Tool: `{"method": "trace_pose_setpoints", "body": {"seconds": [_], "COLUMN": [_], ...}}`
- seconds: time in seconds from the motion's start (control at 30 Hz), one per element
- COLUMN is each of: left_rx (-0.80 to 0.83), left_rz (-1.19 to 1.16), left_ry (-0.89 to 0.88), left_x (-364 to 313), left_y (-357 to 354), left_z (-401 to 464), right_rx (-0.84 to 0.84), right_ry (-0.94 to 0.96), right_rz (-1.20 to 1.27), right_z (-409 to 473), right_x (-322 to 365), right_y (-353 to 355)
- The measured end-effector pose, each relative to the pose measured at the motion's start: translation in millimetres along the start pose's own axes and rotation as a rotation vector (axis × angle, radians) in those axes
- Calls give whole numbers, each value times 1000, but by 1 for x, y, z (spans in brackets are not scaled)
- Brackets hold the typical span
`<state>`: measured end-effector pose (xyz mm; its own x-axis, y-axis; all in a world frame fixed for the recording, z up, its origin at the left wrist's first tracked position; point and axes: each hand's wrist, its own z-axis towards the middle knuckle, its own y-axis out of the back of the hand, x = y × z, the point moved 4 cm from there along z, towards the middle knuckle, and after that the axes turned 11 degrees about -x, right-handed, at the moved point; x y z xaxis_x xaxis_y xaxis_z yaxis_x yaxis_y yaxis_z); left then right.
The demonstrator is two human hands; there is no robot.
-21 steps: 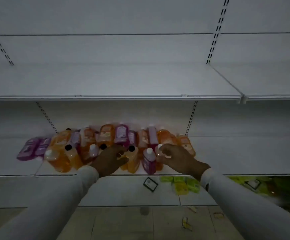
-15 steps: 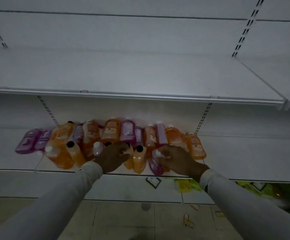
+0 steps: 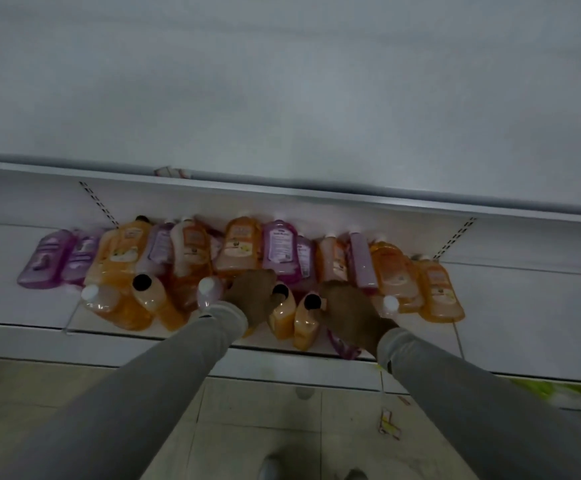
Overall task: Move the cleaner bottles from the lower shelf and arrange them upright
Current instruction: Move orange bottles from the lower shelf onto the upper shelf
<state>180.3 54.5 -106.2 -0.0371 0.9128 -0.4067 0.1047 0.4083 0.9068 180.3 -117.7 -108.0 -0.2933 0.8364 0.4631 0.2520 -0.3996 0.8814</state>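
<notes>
- Landmark: white metal shelf board (image 3: 39,306) with a heap of orange and purple plastic cleaner bottles (image 3: 244,251) on it; most lie flat against the back panel, caps toward the wall.
- Front row, near the shelf's front edge: a few bottles stand or lean, among them a white-capped orange bottle (image 3: 103,301), a black-capped orange bottle (image 3: 150,299) and two black-capped orange bottles (image 3: 283,315) mid-shelf.
- Left hand (image 3: 251,296) sits over the heap just behind that mid-shelf pair; the fingers are hidden behind the back of the hand, so whether they are curled on a bottle cannot be told.
- Right hand (image 3: 351,306) reaches in next to a white-capped bottle (image 3: 390,304); grip also unreadable.
- Step, as a judgement: selecting and seating a hold on bottles, none lifted clear.
- Next move needs a firm hold on one body or neck, then lifting without dragging the neighbours off the front edge.
</notes>
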Motion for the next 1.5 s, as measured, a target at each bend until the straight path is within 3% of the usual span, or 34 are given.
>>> {"method": "trace_pose_setpoints", "body": {"seconds": [0.27, 0.6, 0.77, 0.93, 1.07, 1.23, 1.37, 1.5], "left_rx": [-17, 7, -1, -20, -10, -36, -44, -89], "left_rz": [135, 113, 54, 0, -45, -34, -51, -123], "left_ry": [57, 6, -22, 50, 131, 154, 178, 186], "left_x": [-4, 0, 8, 14, 17, 22, 25, 25], "left_y": [-18, -17, -16, -19, -35, -47, -56, -56], "left_z": [16, 9, 5, 8, 3, 1, 0, -2], "right_rx": [152, 65, 36, -4, -2, 127, 143, 127], "right_ry": [121, -41, -35, -68, 28, 128, 141, 144], "right_rz": [-41, 48, 81, 65, 38, 45, -87, -59], "right_z": [26, 31, 31, 28, 27, 31, 33, 34], "right_x": [-12, -19, -17, -22, -25, -32, -38, -32], "right_y": [-13, -8, -2, 1, -8, -27, -36, -31]}}
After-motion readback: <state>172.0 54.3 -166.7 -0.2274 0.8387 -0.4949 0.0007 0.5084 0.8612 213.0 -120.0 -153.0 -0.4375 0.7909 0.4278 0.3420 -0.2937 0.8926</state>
